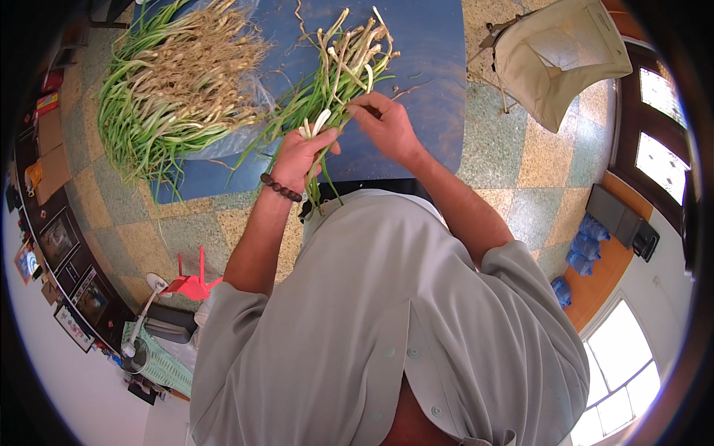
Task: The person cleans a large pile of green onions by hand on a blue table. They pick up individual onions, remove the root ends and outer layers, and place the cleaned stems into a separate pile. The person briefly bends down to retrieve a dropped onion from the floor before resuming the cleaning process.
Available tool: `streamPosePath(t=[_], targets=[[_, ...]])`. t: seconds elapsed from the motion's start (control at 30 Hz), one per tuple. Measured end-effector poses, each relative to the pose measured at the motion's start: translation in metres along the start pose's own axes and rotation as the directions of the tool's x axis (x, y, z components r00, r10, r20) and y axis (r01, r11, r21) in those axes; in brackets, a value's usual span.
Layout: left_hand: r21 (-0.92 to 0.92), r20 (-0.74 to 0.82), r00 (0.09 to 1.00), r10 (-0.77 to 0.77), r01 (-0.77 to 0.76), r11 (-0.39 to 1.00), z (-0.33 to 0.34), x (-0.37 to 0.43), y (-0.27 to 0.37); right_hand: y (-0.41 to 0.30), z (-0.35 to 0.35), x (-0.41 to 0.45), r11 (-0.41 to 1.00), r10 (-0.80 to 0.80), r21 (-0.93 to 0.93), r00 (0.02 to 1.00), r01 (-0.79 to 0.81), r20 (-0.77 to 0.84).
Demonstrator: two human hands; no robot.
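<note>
My left hand (301, 153), with a dark bead bracelet at the wrist, is closed around a small bunch of green onions (321, 120). Clean white ends stick up above its thumb, and green leaves hang below towards my lap. Close by on the right, the thumb and forefinger of my right hand (387, 122) pinch a thin stalk; its other fingers curl in. Just beyond both hands lies a loose heap of green onions (351, 61) with pale stems pointing away. A larger pile with brown, dry-looking roots (195, 67) rests on clear plastic to the left.
The onions lie on a blue tabletop (429, 111) with bits of root and soil. A beige folding chair (524, 72) stands to the right on the checkered floor. Behind on the left is a red plastic stool (192, 285). Blue water jugs (584, 245) stand by the right wall.
</note>
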State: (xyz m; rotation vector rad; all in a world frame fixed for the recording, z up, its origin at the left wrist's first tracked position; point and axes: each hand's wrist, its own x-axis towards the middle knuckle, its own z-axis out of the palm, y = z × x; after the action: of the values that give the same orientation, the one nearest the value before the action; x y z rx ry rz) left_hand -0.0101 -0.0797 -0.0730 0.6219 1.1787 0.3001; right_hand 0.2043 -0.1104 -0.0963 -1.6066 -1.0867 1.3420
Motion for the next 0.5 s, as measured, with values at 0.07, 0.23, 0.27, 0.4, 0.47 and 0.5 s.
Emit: streamPosePath(t=[0.07,0.23,0.27,0.4,0.47,0.5], targets=[[-0.008,0.004,1.0,-0.012,0.013,1.0,0.0,-0.001,0.0,0.003,-0.004,0.003,0.983,0.135,0.128,0.991,-0.134,0.0],[-0.016,-0.001,1.0,-0.014,0.014,1.0,-0.003,-0.001,-0.004,0.002,-0.01,0.007,0.947,0.207,0.244,0.978,-0.209,0.034],[-0.013,0.002,1.0,-0.017,0.017,1.0,-0.003,-0.001,-0.005,0.004,-0.01,0.007,0.949,0.201,0.243,0.979,-0.201,0.024],[-0.019,0.004,1.0,-0.025,0.026,0.999,-0.003,-0.004,-0.002,0.018,-0.011,0.01,0.904,0.257,0.359,0.966,-0.231,-0.026],[-0.053,0.003,1.0,-0.03,0.031,0.998,-0.003,-0.004,-0.003,0.023,-0.013,0.008,0.834,0.35,0.452,0.937,-0.316,0.009],[-0.082,0.006,0.999,-0.033,0.034,0.996,-0.004,-0.003,-0.005,0.023,-0.016,0.006,0.788,0.405,0.484,0.912,-0.381,0.058]])
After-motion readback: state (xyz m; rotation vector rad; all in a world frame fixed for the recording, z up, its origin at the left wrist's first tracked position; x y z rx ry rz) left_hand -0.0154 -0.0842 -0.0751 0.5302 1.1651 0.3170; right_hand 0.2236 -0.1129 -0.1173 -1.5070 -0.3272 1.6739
